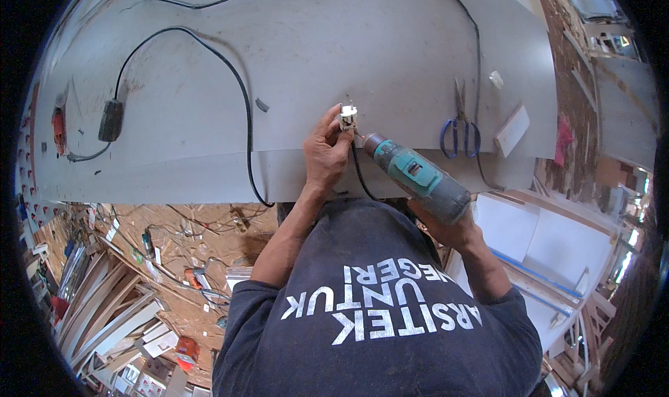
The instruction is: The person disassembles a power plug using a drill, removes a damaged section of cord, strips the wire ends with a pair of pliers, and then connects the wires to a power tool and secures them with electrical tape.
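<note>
- Left hand (326, 154) pinches the white plug (348, 116), held over the grey tabletop (306, 62).
- Right hand (446, 232), apart from the left, grips the teal drill (417, 174) from beneath; its bit points at the plug, contact unclear.
- Black cord (358, 168) hangs below the plug.
- Blue-handled scissors (452, 138) lie right of the plug; a dark box (111, 120) lies far left of it.

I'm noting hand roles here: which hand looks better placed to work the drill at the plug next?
Probably the right hand: it holds the power drill, whose front end points toward the two-pin plug. The left hand is occupied gripping that plug.
</note>
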`<action>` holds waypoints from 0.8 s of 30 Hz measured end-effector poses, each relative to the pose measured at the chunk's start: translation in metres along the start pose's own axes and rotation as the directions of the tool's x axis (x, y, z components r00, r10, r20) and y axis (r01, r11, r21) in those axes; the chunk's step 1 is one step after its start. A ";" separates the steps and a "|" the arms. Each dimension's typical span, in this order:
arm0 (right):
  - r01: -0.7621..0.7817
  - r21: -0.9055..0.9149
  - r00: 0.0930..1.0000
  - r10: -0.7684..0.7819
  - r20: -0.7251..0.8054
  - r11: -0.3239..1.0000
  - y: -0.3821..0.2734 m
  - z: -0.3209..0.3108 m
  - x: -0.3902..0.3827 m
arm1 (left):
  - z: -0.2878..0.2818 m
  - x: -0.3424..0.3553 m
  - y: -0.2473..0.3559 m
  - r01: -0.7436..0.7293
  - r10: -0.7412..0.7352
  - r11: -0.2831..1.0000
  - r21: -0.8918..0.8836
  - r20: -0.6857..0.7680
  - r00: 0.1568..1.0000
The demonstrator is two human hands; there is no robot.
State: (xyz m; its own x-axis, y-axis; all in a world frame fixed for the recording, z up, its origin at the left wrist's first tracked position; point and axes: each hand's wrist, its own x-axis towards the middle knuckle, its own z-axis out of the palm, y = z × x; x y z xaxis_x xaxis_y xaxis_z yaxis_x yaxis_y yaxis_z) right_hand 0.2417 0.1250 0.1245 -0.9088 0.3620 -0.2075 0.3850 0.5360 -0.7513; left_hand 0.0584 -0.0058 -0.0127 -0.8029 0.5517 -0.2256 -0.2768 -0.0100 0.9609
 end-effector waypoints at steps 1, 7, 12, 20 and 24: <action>-0.021 0.007 1.000 0.021 0.009 1.000 -0.004 -0.002 0.000 | 0.000 0.001 -0.002 -0.002 0.002 0.999 -0.032 -0.002 1.000; 0.083 -0.050 0.996 -0.083 -0.009 0.995 -0.008 -0.001 -0.001 | -0.001 0.000 -0.009 -0.049 0.050 0.997 -0.057 0.017 0.999; 0.028 -0.066 0.999 -0.026 0.021 0.997 -0.011 0.001 0.002 | -0.003 0.000 -0.008 -0.028 0.030 0.997 -0.070 0.031 0.999; -0.027 0.024 1.000 0.027 0.005 0.999 -0.012 0.003 0.002 | -0.003 0.002 -0.012 -0.043 0.047 0.996 -0.081 0.046 0.998; -0.009 -0.003 1.000 0.009 0.017 1.000 -0.010 0.003 0.001 | -0.003 0.001 -0.013 -0.034 0.039 0.996 -0.086 0.050 0.998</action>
State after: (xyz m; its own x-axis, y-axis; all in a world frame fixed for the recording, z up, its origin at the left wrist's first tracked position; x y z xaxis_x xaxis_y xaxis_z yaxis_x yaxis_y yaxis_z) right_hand 0.2365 0.1177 0.1292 -0.9076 0.3544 -0.2249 0.3941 0.5350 -0.7473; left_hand 0.0591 -0.0074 -0.0256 -0.7857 0.5918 -0.1800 -0.2936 -0.1007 0.9506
